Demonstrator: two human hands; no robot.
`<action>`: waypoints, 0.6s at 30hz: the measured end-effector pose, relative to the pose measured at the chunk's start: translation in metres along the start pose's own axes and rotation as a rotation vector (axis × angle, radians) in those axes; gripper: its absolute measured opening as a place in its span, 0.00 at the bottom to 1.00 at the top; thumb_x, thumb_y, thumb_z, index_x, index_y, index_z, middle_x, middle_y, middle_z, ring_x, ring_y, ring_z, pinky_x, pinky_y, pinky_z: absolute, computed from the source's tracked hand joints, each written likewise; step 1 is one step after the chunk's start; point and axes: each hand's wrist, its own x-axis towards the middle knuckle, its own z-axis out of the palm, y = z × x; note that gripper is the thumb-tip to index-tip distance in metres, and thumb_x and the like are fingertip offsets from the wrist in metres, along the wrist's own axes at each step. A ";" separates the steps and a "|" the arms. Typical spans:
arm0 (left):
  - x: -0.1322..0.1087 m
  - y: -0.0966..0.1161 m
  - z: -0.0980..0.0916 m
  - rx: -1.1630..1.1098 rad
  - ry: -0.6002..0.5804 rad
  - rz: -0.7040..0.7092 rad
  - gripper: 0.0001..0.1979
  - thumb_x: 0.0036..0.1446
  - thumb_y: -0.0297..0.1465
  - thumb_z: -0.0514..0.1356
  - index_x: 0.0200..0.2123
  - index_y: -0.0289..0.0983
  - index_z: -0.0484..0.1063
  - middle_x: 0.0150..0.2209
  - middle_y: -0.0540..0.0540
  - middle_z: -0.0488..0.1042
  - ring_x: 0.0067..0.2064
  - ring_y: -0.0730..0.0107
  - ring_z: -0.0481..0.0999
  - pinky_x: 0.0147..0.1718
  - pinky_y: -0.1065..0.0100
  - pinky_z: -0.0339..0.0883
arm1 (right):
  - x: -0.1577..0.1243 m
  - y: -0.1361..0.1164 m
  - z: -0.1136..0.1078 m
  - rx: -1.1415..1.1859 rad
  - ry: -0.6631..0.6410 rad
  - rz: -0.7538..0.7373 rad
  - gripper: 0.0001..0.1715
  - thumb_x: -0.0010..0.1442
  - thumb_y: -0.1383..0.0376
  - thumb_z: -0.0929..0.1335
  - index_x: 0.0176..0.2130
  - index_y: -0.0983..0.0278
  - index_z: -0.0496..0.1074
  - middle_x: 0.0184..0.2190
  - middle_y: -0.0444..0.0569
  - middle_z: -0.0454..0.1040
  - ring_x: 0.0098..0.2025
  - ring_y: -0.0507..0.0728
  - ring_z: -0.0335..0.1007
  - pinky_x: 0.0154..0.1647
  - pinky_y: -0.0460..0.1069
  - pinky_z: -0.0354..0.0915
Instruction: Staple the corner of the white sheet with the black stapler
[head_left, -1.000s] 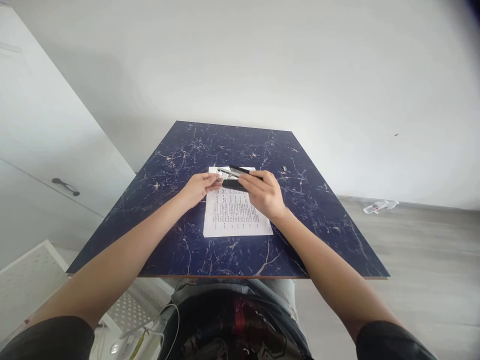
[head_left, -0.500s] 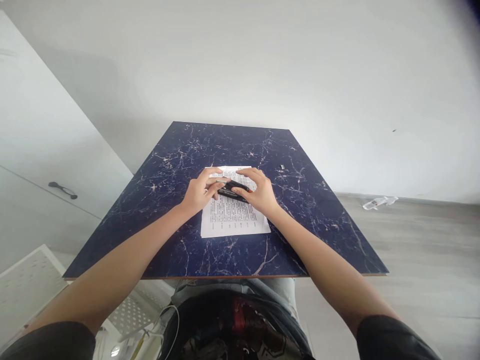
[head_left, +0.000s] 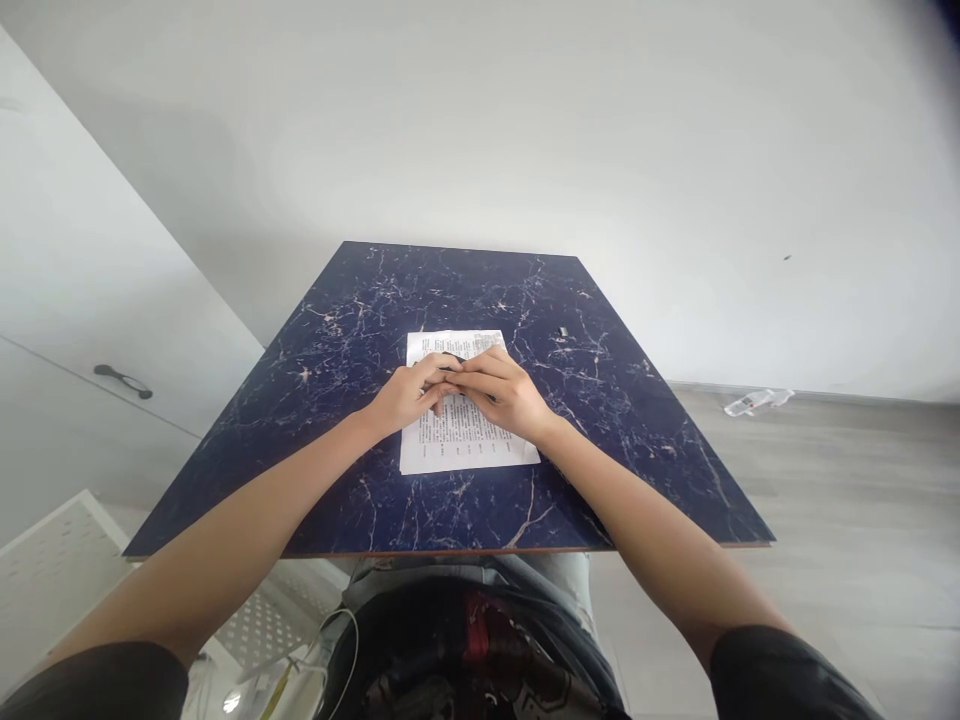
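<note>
Over a small stack of printed paper, my two hands meet around a black stapler. Only a dark bit of the stapler shows above the fingers; the rest is hidden by them. My left hand is closed around its left end. From the right, my right hand grips it with the fingers laid over it, their tips touching the left fingers. On the tabletop, right of the paper's top corner, lies a small metallic piece, perhaps a strip of staples.
The blue marble-patterned table reaches to the white wall. A white cabinet with a dark handle stands at left. White perforated shelving is at lower left. Clear plastic packaging lies on the floor at right.
Both hands have closed in on the stapler, the right hand moving left over it. Most of the stapler, visible before, is now covered.
</note>
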 end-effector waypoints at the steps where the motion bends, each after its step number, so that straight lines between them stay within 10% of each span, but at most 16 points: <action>1: 0.000 0.001 0.000 -0.008 -0.006 -0.009 0.17 0.70 0.43 0.62 0.57 0.44 0.70 0.30 0.51 0.81 0.26 0.65 0.82 0.33 0.63 0.79 | 0.000 0.000 0.000 -0.010 -0.015 -0.006 0.15 0.74 0.67 0.66 0.55 0.57 0.79 0.45 0.51 0.81 0.45 0.60 0.75 0.48 0.60 0.73; 8: 0.004 0.002 -0.004 -0.012 0.114 0.012 0.17 0.71 0.46 0.59 0.54 0.42 0.66 0.48 0.41 0.84 0.29 0.69 0.83 0.35 0.63 0.79 | 0.003 0.008 -0.019 -0.067 0.020 0.120 0.12 0.69 0.69 0.66 0.42 0.60 0.79 0.39 0.51 0.78 0.42 0.59 0.74 0.45 0.56 0.72; 18: 0.012 -0.021 -0.021 0.397 0.477 -0.135 0.09 0.69 0.38 0.58 0.40 0.41 0.76 0.32 0.48 0.78 0.32 0.66 0.75 0.40 0.62 0.71 | -0.048 0.100 -0.105 -0.538 -0.450 1.035 0.09 0.54 0.72 0.73 0.34 0.63 0.85 0.35 0.55 0.84 0.41 0.64 0.81 0.46 0.53 0.71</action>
